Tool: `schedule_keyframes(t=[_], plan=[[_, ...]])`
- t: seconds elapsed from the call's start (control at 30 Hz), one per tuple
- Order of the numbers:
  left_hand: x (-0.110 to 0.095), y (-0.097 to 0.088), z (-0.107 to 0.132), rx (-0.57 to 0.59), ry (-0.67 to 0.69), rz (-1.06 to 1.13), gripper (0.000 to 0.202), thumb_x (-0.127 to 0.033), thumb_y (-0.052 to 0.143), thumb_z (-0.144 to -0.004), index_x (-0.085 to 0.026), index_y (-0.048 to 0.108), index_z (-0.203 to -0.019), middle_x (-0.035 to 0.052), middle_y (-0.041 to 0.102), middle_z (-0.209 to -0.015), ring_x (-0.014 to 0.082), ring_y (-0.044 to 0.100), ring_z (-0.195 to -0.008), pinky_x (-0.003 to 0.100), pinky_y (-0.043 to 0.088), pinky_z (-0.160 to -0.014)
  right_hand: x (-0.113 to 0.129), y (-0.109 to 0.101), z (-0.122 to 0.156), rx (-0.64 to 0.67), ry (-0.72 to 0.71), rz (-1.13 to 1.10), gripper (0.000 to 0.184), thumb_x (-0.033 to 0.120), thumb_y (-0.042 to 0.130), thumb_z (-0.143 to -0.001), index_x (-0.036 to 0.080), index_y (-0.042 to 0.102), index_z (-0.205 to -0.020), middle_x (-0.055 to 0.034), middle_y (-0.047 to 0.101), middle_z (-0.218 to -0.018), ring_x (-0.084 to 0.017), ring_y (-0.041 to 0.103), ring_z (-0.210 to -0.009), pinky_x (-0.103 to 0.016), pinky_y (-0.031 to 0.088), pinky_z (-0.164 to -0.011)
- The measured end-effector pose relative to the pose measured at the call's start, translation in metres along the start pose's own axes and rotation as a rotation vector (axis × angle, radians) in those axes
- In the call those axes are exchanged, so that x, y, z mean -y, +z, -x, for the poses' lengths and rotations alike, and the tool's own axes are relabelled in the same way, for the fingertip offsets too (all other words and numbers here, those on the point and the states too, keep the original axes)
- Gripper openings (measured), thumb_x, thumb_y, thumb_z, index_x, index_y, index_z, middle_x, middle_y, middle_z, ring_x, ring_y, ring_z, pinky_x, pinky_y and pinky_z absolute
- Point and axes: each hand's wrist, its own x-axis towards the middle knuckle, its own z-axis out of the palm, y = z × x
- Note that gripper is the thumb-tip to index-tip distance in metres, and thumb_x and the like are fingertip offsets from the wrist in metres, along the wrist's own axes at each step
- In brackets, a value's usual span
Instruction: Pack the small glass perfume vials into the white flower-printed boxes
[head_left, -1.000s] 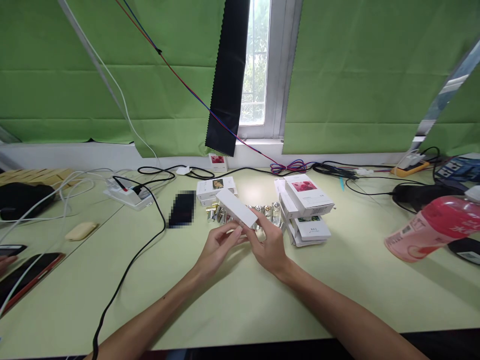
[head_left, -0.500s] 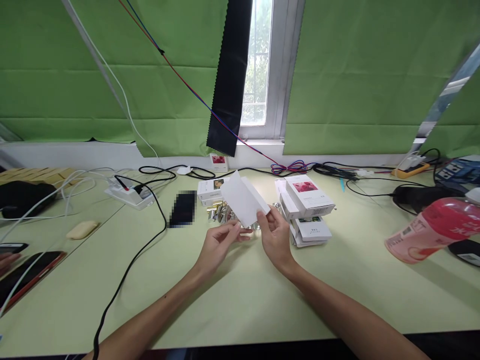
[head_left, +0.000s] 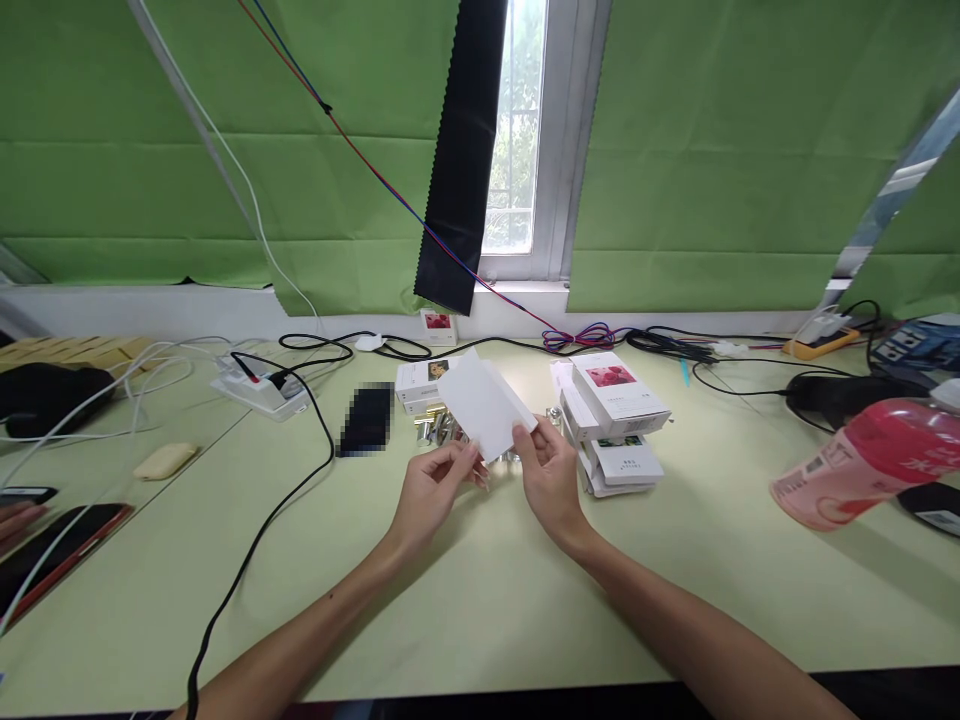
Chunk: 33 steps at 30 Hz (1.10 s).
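Between my two hands is a blank white piece of folded card (head_left: pixel 487 405), perhaps a small carton; its far side is hidden. My right hand (head_left: pixel 551 470) pinches its lower right edge, thumb on the face towards me. At the lower left corner, the thumb and fingers of my left hand (head_left: pixel 435 490) close on the edge. Behind the card lie shiny silver and gold packets (head_left: pixel 431 425), partly covered by it. Small white printed boxes (head_left: pixel 420 385) sit just left of it. To the right is a stack of white boxes (head_left: pixel 619 395), the top one with a red picture.
A dark pixelated patch (head_left: pixel 366 420) and a power strip (head_left: pixel 262 390) lie to the left, with a black cable (head_left: pixel 255 560) running beside my left arm. A pink bottle (head_left: pixel 862 465) stands at right. Another person's hand (head_left: pixel 15 522) shows by phones at far left.
The white card has opened wider and tilted, showing a broader face. My left fingers have curled in at its lower corner; my right hand has barely moved.
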Motion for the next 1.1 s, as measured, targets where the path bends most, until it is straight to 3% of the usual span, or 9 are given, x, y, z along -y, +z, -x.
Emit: schedule_keyframes(t=[0.33, 0.57, 0.7, 0.83, 0.97, 1.1], plan=[[-0.0001, -0.0007, -0.0011, -0.052, -0.01, 0.038, 0.042, -0.055, 0.07, -0.086, -0.016, 0.065, -0.07, 0.0036, 0.064, -0.071, 0.0165, 0.062, -0.065, 0.032, 0.056, -0.066, -0.0035, 0.0013, -0.0002, 0.019, 0.021, -0.072, 0.036, 0.052, 0.061, -0.094, 0.018, 0.065, -0.101, -0.0049, 0.073, -0.084, -0.019, 0.071, -0.076, -0.029, 0.059, -0.07], [0.0003, 0.0006, -0.0006, -0.102, -0.042, 0.082, 0.039, -0.046, 0.081, -0.077, -0.02, 0.058, -0.094, 0.0004, 0.065, -0.085, 0.0143, 0.063, -0.067, 0.03, 0.056, -0.062, -0.0035, 0.0018, -0.0017, 0.028, 0.076, -0.151, 0.042, 0.056, 0.062, -0.091, 0.017, 0.067, -0.105, -0.0077, 0.076, -0.09, -0.022, 0.074, -0.083, -0.032, 0.061, -0.073], [-0.0002, 0.0007, 0.0002, -0.031, -0.028, 0.119, 0.047, -0.041, 0.082, -0.076, -0.021, 0.059, -0.112, 0.0059, 0.067, -0.107, 0.016, 0.065, -0.08, 0.03, 0.056, -0.068, -0.0023, 0.0033, -0.0028, 0.08, 0.124, -0.257, 0.041, 0.056, 0.064, -0.091, 0.017, 0.068, -0.103, -0.0083, 0.077, -0.095, -0.023, 0.074, -0.085, -0.035, 0.062, -0.075], [0.0002, -0.0013, 0.0001, 0.047, -0.015, 0.149, 0.056, -0.038, 0.082, -0.077, -0.024, 0.06, -0.126, 0.011, 0.066, -0.127, 0.027, 0.064, -0.11, 0.036, 0.058, -0.081, -0.0029, 0.0036, -0.0034, 0.148, 0.185, -0.317, 0.044, 0.059, 0.064, -0.09, 0.017, 0.07, -0.103, -0.0076, 0.077, -0.09, -0.024, 0.075, -0.081, -0.035, 0.063, -0.07], [0.0007, -0.0051, -0.0005, 0.056, -0.033, 0.194, 0.052, -0.04, 0.086, -0.072, -0.021, 0.067, -0.117, 0.0124, 0.072, -0.118, 0.0331, 0.063, -0.119, 0.039, 0.056, -0.09, -0.0046, 0.0027, -0.0036, 0.231, 0.248, -0.368, 0.049, 0.062, 0.065, -0.087, 0.016, 0.072, -0.102, -0.0071, 0.076, -0.082, -0.024, 0.076, -0.079, -0.036, 0.063, -0.067], [0.0005, -0.0092, -0.0004, 0.04, -0.079, 0.233, 0.053, -0.045, 0.088, -0.068, -0.019, 0.069, -0.111, 0.0132, 0.073, -0.118, 0.034, 0.065, -0.115, 0.037, 0.055, -0.087, -0.0027, 0.0023, -0.0021, 0.285, 0.266, -0.386, 0.048, 0.061, 0.066, -0.087, 0.017, 0.071, -0.105, -0.007, 0.076, -0.088, -0.024, 0.076, -0.08, -0.037, 0.064, -0.07]])
